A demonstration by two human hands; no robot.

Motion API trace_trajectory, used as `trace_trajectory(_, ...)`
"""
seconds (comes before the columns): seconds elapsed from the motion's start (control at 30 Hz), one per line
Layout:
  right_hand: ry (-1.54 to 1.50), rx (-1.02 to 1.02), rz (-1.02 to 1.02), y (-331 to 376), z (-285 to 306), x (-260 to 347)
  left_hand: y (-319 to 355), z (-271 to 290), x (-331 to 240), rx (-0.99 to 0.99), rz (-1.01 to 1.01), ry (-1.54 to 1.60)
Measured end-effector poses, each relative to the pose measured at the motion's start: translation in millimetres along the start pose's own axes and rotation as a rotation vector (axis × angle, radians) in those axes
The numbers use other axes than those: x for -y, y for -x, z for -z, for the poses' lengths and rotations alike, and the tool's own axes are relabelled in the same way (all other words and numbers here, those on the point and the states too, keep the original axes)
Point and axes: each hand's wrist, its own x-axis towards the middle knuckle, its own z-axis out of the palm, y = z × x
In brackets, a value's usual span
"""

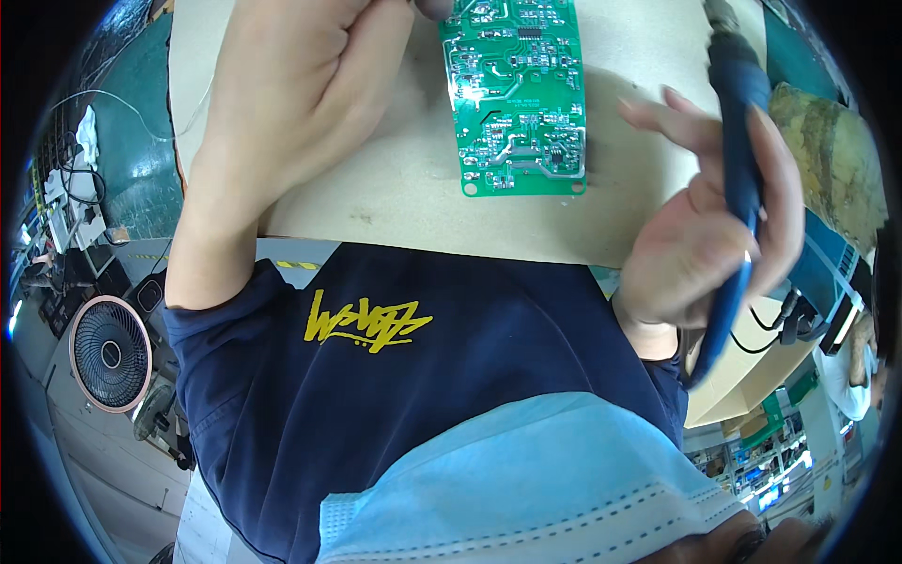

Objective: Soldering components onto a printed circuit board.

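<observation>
A green circuit board (519,99) lies on a pale beige work surface (376,218), its small parts and solder joints facing up and its far end cut off by the top edge. Curled closed, my left hand (324,89) is at the board's upper left; its fingertips are partly out of the picture, so what they hold is hidden. A thin pale wire (141,132) runs in from the left and passes behind that hand. To the right of the board, my right hand (700,221) grips a soldering iron (742,132) by its dark blue handle, tip end upward, apart from the board.
A green mat (141,183) shows at the left, with cables and white pieces (80,193) beyond it. A round fan (111,352) stands at lower left. On the right are a tan rounded object (827,155), an open cardboard box (742,385) and another person (853,362).
</observation>
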Motion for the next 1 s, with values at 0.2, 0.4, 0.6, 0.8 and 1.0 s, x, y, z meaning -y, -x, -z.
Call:
trace_trajectory(0.2, -0.026, -0.009, 0.055, 3, -23, 17, 0, 6, -51, 0.055, 0.166, -0.287)
trace_trajectory(0.4, -0.254, 0.142, 0.107, 15, -21, 16, 6, 2, -62, 0.257, 0.406, -0.51)
trace_trajectory(0.6, -0.115, -0.075, 0.15, 9, 12, 1, 16, -14, -50, 0.268, 0.385, -0.556)
trace_trajectory(0.8, -0.153, -0.172, 0.171, 7, 25, -17, 6, 35, -47, 0.135, 0.184, -0.376)
trace_trajectory(1.0, -0.222, -0.138, 0.12, 7, 23, -15, -59, 129, -33, 0.141, 0.32, -0.372)
